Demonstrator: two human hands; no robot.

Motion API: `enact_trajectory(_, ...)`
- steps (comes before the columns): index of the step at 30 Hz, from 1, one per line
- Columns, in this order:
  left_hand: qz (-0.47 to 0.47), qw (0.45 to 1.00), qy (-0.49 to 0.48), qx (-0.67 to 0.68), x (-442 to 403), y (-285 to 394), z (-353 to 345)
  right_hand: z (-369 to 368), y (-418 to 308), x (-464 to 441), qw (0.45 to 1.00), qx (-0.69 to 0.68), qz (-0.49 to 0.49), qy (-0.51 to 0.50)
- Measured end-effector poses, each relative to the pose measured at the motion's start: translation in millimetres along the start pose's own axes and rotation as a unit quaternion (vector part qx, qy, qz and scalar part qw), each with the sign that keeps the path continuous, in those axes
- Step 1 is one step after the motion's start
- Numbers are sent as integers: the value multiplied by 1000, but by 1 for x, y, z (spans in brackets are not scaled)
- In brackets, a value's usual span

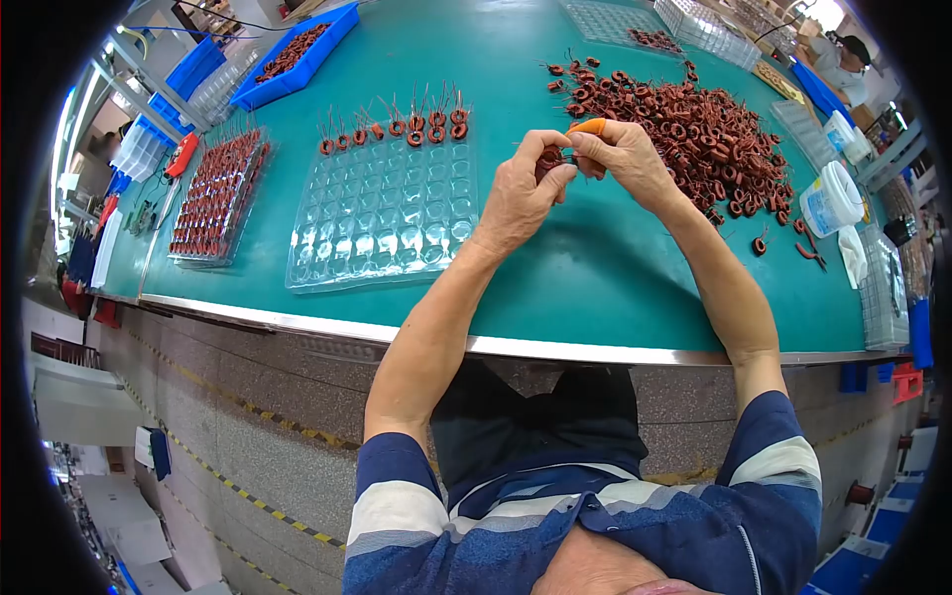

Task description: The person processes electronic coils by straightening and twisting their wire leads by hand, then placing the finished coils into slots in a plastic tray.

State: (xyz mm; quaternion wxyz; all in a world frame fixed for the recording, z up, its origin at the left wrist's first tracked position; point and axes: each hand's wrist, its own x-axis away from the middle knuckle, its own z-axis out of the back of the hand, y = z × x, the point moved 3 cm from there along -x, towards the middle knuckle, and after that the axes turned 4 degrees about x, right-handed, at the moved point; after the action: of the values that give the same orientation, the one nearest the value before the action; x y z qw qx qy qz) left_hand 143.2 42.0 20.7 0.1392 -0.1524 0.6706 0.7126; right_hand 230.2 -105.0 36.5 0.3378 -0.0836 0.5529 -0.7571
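Note:
Over the green table my left hand [521, 193] is closed, its thumb and fingers pinching a red-brown ring coil [548, 159] with wire leads. My right hand [635, 164] meets it from the right, fingers pinched together at the coil's leads; what exactly lies between them is partly hidden. An orange cover [587, 127] sits on a fingertip of that hand. Just beyond the right hand spreads a large pile of ring coils [704, 139]. Left of my hands lies a clear plastic tray [382, 213], with coils in its far row and part of the second row, leads pointing up.
Stacked trays full of coils [218, 198] stand at the left. A blue bin [297, 55] of coils is at the back left. At the right are pliers [810, 248], a single coil [760, 245] and a white bucket [831, 198]. Another person [843, 69] is at the far right.

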Motion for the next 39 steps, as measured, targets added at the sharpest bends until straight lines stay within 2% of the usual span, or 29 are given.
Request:
enact_trajectory(1,-5,1000,7,-6,0,1,0,-1,0,0,1000,-11,-6,3)
enact_trajectory(4,-11,999,39,-24,1,2,0,-1,-2,-1,995,72,45,52)
enact_trajectory(5,-7,998,57,-35,0,0,0,-1,-10,0,966,181,152,101)
enact_trajectory(6,-3,996,76,-46,-2,-3,1,-5,-21,3,912,285,256,146)
enact_trajectory(7,1,994,95,-57,-3,-5,2,-12,-31,7,834,380,353,187)
enact_trajectory(8,-10,993,104,-54,-2,-6,3,-19,-40,14,799,415,393,185)
enact_trajectory(10,-34,991,122,-49,-1,-5,6,-39,-60,27,770,440,423,188)
enact_trajectory(12,-16,993,120,-8,1,-4,8,-47,-62,32,754,437,447,201)
enact_trajectory(14,-12,992,118,46,1,0,9,-29,-58,23,899,288,269,190)
enact_trajectory(16,-18,988,108,112,2,9,7,-11,-39,13,979,116,77,148)
enact_trajectory(19,-20,979,105,174,3,9,10,-14,-35,10,987,18,118,111)
enact_trajectory(20,-18,978,103,182,3,9,12,-15,-35,9,989,-8,105,99)
enact_trajectory(23,-12,973,93,208,2,9,12,-17,-16,3,978,-198,-31,51)
enact_trajectory(26,0,971,70,229,1,8,10,-18,-15,6,929,-356,-96,5)
enact_trajectory(29,14,972,45,228,-2,7,12,-15,-7,4,940,-325,-100,14)
enact_trajectory(32,11,976,38,213,-3,3,13,-8,-16,0,970,-224,-74,56)
enact_trajectory(35,6,975,48,218,-4,5,18,9,-31,1,990,-125,-64,13)
enact_trajectory(36,2,975,51,216,-5,6,19,13,-43,5,997,-47,-49,-27)
enact_trajectory(39,-1,977,56,204,-4,8,20,10,-42,7,997,0,-44,-68)
